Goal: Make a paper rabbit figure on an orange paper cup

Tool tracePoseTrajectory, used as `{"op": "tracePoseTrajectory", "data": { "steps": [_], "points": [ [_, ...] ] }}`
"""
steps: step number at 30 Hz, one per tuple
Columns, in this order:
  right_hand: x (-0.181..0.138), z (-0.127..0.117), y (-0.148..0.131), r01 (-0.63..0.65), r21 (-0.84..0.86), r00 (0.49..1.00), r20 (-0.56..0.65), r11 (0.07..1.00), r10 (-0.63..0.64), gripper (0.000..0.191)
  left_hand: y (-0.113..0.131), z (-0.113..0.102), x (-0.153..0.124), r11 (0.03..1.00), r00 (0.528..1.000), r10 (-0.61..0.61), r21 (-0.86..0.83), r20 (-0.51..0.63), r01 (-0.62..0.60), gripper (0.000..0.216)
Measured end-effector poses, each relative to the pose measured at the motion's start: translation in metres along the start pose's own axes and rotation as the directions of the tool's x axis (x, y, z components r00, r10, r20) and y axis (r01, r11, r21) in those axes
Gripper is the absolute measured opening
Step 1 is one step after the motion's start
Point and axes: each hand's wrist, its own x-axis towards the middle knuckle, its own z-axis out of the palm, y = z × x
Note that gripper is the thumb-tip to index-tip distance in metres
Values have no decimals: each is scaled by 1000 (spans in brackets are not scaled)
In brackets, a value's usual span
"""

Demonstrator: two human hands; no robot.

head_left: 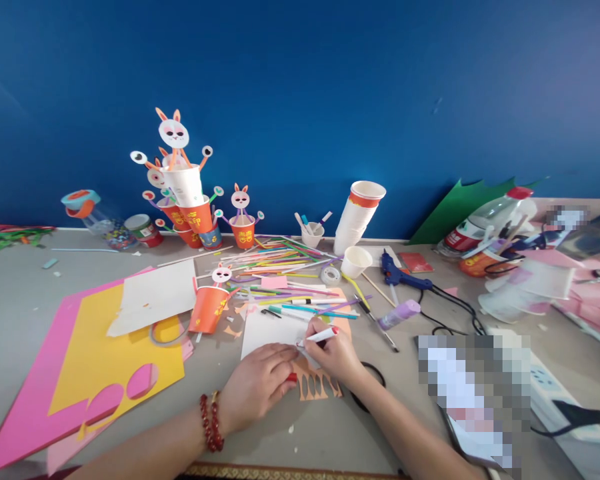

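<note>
Against a blue wall [300, 100], grey counter [260, 443] strewn with coloured sticks [300, 291], toward its front edge right hand [336, 355] gripping white marker [322, 335], left hand [261, 380] pinching red cap [292, 377]

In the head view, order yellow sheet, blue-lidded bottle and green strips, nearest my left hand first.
1. Yellow sheet: left of your left hand.
2. Blue-lidded bottle: farther left, near the wall.
3. Green strips: at far left.

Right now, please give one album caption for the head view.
Right hand with a white marker over white paper, left hand alongside.
</note>
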Motion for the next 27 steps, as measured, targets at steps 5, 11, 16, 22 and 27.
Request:
{"op": "tracePoseTrajectory", "data": {
  "steps": [5,11,16,22,27],
  "points": [
    [0,0,2,-6,17,1000,-2,1000,6,8,0,0,0,1000,1000,0,4,-2,0,22],
    [0,0,2,-22,43,1000,-12,999,23,10,0,1,-1,1000,1000,2,-7,-13,-2,23],
    [0,0,2,-39,63,999,-24,997,41,11,0,1,-1,1000,1000,2,2,-6,-2,23],
    [0,0,2,-48,84,998,-27,995,50,10,0,0,-1,1000,1000,-3,-4,-10,3,24],
    [0,1,2,-53,98,998,-27,994,56,9,0,-1,0,1000,1000,-3,-8,-6,3,22]
  ]
}}
